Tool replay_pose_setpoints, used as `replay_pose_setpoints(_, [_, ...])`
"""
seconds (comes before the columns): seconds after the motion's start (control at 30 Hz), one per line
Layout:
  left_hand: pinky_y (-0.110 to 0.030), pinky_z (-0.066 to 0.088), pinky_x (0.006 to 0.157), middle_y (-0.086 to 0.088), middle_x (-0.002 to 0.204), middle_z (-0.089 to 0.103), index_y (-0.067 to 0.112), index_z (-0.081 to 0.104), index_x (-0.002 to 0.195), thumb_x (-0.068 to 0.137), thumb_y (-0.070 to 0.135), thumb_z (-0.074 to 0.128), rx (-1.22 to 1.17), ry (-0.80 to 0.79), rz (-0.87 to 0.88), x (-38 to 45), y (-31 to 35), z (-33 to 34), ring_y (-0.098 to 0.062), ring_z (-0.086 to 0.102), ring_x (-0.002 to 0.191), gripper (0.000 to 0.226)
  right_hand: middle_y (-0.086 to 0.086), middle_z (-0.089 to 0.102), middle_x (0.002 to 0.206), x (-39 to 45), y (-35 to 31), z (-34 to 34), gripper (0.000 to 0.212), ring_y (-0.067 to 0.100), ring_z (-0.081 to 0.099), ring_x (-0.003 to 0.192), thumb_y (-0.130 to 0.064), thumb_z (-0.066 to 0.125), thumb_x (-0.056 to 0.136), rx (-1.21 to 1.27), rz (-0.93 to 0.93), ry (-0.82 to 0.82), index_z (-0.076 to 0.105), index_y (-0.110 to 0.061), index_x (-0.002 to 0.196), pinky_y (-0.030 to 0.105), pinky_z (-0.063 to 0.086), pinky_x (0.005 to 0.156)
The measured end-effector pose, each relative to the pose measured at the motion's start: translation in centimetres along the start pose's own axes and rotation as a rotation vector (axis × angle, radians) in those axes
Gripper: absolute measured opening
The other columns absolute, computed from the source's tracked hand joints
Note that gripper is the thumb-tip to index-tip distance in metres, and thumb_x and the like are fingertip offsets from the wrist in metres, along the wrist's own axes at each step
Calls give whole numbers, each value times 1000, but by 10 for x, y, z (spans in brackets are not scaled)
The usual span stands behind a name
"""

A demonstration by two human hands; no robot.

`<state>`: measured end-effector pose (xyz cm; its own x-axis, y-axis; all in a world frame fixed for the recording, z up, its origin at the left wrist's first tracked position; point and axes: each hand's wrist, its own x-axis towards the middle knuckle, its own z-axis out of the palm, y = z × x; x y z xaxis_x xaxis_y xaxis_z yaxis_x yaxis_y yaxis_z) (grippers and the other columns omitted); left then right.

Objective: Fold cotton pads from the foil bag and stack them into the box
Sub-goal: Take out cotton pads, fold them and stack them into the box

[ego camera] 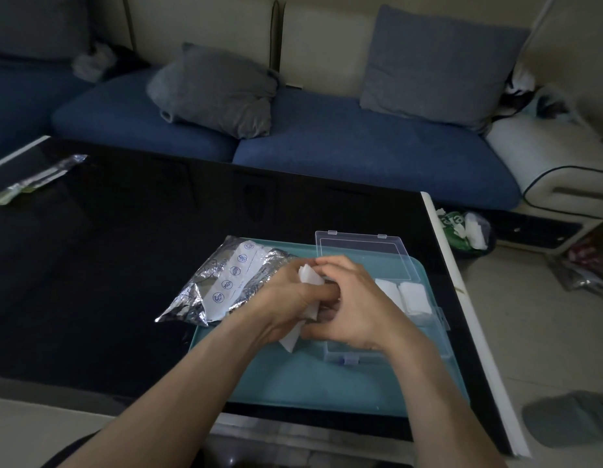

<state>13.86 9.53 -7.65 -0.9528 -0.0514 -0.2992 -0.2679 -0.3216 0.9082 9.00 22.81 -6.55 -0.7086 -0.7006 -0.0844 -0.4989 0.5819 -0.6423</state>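
A white cotton pad (308, 276) is held between both hands above the teal tray (327, 383). My left hand (286, 305) grips the pad from the left, and its lower corner pokes out below my palm. My right hand (354, 312) pinches the pad from the right, fingers curled over it. The crinkled foil bag (226, 282) lies just left of my hands, partly on the tray. The clear plastic box (425, 319) sits on the tray at the right, lid (364, 255) standing open behind it, with folded white pads (413, 297) stacked inside.
The tray lies on a black glossy table (107, 265) with a white edge at the right. Another foil wrapper (33, 179) lies at the table's far left. A blue sofa with grey cushions (215, 89) is behind. A waste bin (469, 231) stands on the floor to the right.
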Motion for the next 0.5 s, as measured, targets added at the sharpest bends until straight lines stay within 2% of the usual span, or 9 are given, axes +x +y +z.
replay_pose_setpoints(0.1, [-27, 53, 51, -15, 74, 64, -4, 52, 114, 82, -16, 66, -18, 7, -57, 0, 1, -2, -20, 59, 55, 36, -15, 43, 139, -3, 2, -7, 68, 5, 49, 125, -14, 77, 74, 83, -25, -35, 52, -24, 137, 13, 43, 98])
replay_pose_setpoints(0.17, [-26, 54, 53, -15, 77, 63, -4, 54, 108, 83, -14, 67, 3, -58, -91, -1, 3, -2, -19, 60, 56, 30, -9, 49, 132, -5, 2, -13, 63, 5, 56, 115, -10, 74, 77, 136, -9, -104, 54, -24, 135, 18, 49, 94])
replay_pose_setpoints(0.2, [-25, 53, 55, -16, 81, 63, -5, 54, 111, 81, -12, 69, 31, -75, -100, -1, 3, -2, -19, 62, 59, 34, -6, 52, 127, -5, 2, -15, 60, 7, 60, 108, -10, 76, 77, 162, 6, -136, 56, -25, 132, 21, 52, 91])
replay_pose_setpoints(0.27, [-27, 52, 59, -14, 87, 65, -9, 46, 128, 72, -3, 78, 113, -56, -112, -1, 2, -3, -21, 66, 68, 64, 1, 59, 115, -6, 2, -18, 51, 13, 65, 96, -10, 80, 76, 212, 32, -190, 62, -23, 121, 33, 56, 87])
replay_pose_setpoints(0.33, [-29, 52, 63, -9, 93, 67, -3, 35, 142, 64, 7, 82, 205, -48, -140, -3, 2, -3, -20, 68, 79, 92, 5, 66, 100, -5, 2, -19, 42, 19, 67, 88, -6, 81, 74, 286, 26, -238, 65, -18, 111, 45, 54, 87])
replay_pose_setpoints(0.4, [-30, 54, 67, -7, 102, 66, 10, 29, 151, 70, 5, 78, 336, -27, -140, -5, 1, -2, -18, 67, 85, 95, 2, 69, 93, -5, 4, -21, 38, 18, 68, 88, -5, 80, 76, 363, 25, -276, 65, -14, 109, 47, 53, 90])
replay_pose_setpoints(0.5, [-30, 55, 68, 4, 105, 58, 22, 17, 157, 80, -8, 65, 494, -40, -123, -11, 6, 2, -15, 64, 80, 95, 3, 74, 102, -6, 9, -25, 37, 20, 69, 101, -1, 78, 77, 420, 35, -277, 68, -13, 111, 46, 53, 98])
